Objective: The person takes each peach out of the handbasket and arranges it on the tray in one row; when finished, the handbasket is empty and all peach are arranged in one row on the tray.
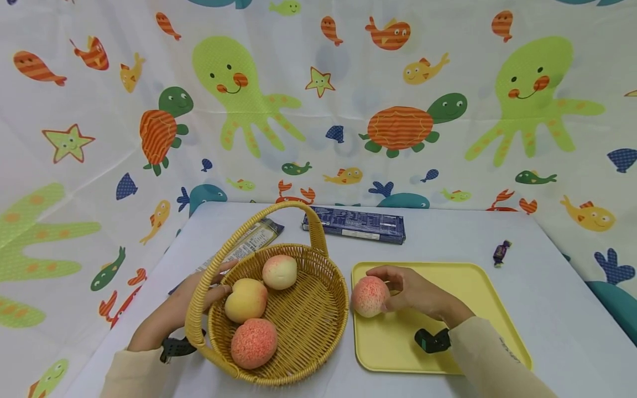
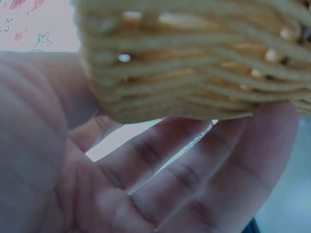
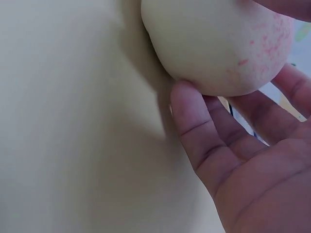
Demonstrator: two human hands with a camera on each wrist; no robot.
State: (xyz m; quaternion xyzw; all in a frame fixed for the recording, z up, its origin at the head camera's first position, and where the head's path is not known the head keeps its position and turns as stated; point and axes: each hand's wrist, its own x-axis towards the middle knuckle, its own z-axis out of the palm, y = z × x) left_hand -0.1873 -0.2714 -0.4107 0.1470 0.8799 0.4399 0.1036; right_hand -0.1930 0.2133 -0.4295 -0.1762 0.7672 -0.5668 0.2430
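My right hand (image 1: 415,290) grips a pink-speckled peach (image 1: 370,297) at the left side of a yellow tray (image 1: 398,354). In the right wrist view the fingers curl round the pale side of this peach (image 3: 214,48). A woven basket (image 1: 303,309) with a tall handle stands left of the tray. My left hand (image 1: 191,298) holds its left side. In the left wrist view the fingers reach under the wicker (image 2: 184,73). Inside the basket lie a pale peach (image 1: 280,272), a yellow peach (image 1: 246,300) and a red peach (image 1: 254,343).
Behind the basket lie a dark blue box (image 1: 355,224) and a shiny packet (image 1: 256,237), partly hidden by the basket. A small purple wrapped candy (image 1: 501,253) is on the white table at the right. A curtain (image 1: 348,182) printed with sea animals hangs behind.
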